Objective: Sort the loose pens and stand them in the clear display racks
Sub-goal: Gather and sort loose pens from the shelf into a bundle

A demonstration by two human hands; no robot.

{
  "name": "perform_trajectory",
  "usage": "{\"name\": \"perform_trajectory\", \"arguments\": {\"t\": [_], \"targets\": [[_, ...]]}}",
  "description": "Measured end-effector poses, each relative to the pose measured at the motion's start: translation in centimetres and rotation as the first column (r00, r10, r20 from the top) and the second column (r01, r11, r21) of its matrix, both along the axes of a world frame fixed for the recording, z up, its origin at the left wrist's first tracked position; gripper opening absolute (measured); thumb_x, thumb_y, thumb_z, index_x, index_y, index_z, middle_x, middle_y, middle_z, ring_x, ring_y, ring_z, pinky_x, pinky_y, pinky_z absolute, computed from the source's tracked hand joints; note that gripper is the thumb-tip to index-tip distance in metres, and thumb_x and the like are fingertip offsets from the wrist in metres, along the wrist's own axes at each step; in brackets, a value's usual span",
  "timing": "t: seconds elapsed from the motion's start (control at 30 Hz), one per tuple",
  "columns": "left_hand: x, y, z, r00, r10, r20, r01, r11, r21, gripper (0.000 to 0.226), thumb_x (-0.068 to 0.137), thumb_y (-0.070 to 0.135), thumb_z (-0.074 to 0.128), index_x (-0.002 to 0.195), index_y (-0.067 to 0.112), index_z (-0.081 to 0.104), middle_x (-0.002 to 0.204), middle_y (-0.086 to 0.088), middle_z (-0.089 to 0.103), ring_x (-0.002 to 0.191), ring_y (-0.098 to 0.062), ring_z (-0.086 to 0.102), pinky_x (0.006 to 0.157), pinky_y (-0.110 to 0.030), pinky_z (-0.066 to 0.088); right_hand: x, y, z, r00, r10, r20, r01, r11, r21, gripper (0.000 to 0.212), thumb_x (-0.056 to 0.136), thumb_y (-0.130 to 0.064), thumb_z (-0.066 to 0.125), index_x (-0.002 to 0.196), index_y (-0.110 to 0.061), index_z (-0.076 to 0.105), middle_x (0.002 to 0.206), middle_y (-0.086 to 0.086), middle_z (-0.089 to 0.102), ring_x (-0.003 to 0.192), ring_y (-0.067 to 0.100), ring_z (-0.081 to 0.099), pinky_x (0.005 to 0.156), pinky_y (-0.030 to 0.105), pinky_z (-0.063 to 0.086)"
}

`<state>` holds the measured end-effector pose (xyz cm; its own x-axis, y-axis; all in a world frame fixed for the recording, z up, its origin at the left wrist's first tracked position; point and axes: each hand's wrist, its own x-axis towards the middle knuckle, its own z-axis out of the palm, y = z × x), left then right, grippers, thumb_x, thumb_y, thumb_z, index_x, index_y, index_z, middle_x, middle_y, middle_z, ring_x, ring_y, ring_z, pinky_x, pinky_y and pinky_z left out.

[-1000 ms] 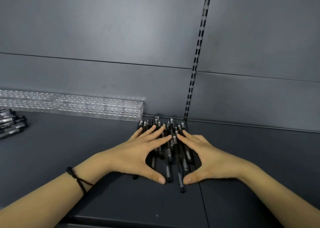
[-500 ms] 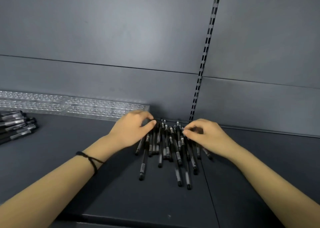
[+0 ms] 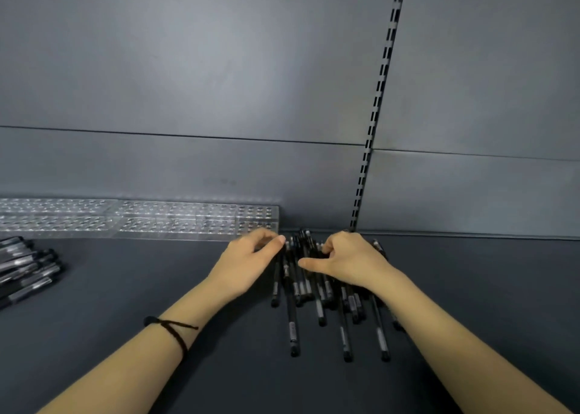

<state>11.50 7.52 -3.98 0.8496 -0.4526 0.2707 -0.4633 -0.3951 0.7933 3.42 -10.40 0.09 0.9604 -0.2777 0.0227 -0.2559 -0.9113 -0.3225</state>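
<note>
Single head-worn, wide-angle view. The camera sits above the shelf (image 3: pixel 157 303) and faces forward and down toward its back edge, where the grey back panel (image 3: pixel 219 68) fills the upper half of the frame. Both forearms enter from the bottom corners. The left hand (image 3: pixel 248 263) and right hand (image 3: pixel 351 263) meet at the pens (image 3: pixel 292 335) near the centre, close to the lens. The lens bows the slotted upright (image 3: pixel 379 99). The clear racks (image 3: pixel 141 219), along the shelf's back edge, run out of frame at left.
</note>
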Motion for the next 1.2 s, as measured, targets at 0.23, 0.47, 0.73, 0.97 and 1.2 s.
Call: {"name": "perform_trajectory", "arguments": {"t": [0.23,0.47,0.73,0.97,1.2], "targets": [[-0.5,-0.7,-0.7,0.997,-0.014,0.072,0.005,0.991,0.131,0.031,0.096,0.048,0.049,0.116,0.029,0.064,0.120,0.010,0.065,0.116,-0.012,0.056,0.104,-0.041,0.040,0.9,0.9,1.2,0.985,-0.079,-0.152,0.081,0.997,0.003,0.064,0.076,-0.056,0.072,0.121,-0.013,0.056,0.119,0.003,0.060,0.106,0.021,0.059,0.092,0.039,0.051],[-0.4,-0.9,-0.7,0.998,0.005,0.057,-0.013,0.991,0.134,0.030,0.096,0.048,0.050,0.115,0.029,0.064,0.116,0.007,0.063,0.113,-0.014,0.056,0.104,-0.043,0.039,1.3,-0.1,1.2,0.988,-0.062,-0.139,0.101,0.949,0.298,0.072,0.076,-0.037,0.081,0.134,-0.007,0.050,0.100,0.000,0.061,0.084,0.015,0.060,0.057,0.022,0.046],[-0.8,-1.3,-0.5,0.998,0.034,0.044,-0.039,0.992,0.123,0.028,0.097,0.044,0.049,0.110,0.027,0.067,0.116,0.007,0.062,0.115,-0.017,0.054,0.104,-0.045,0.038,1.4,-0.9,-0.2,0.997,-0.055,-0.061,0.080,0.833,0.548,0.056,0.078,-0.021,0.080,0.125,-0.011,0.052,0.075,0.000,0.054,0.059,0.012,0.049,0.040,0.021,0.035],[-1.2,-1.4,-0.1,1.000,-0.003,-0.020,0.001,0.991,-0.132,0.015,0.098,0.025,0.055,0.097,0.020,0.070,0.098,0.009,0.068,0.100,-0.008,0.061,0.088,-0.014,0.044,0.9,-1.7,0.3,0.994,0.013,0.112,-0.102,0.527,0.844,0.017,0.090,-0.010,0.066,0.075,-0.003,0.059,0.048,-0.008,0.055,0.044,0.005,0.041,0.042,0.018,0.030],[-2.6,-1.6,1.8,0.719,-0.429,-0.547,0.067,0.826,-0.560,0.042,0.103,0.037,0.038,0.117,0.007,0.064,0.110,-0.016,0.071,0.100,-0.027,0.069,0.088,-0.034,0.055,1.2,0.0,0.4,0.974,-0.001,0.229,-0.221,0.257,0.941,0.010,0.088,-0.011,0.065,0.079,-0.006,0.064,0.062,0.001,0.058,0.052,0.005,0.049,0.047,0.016,0.038]]}}
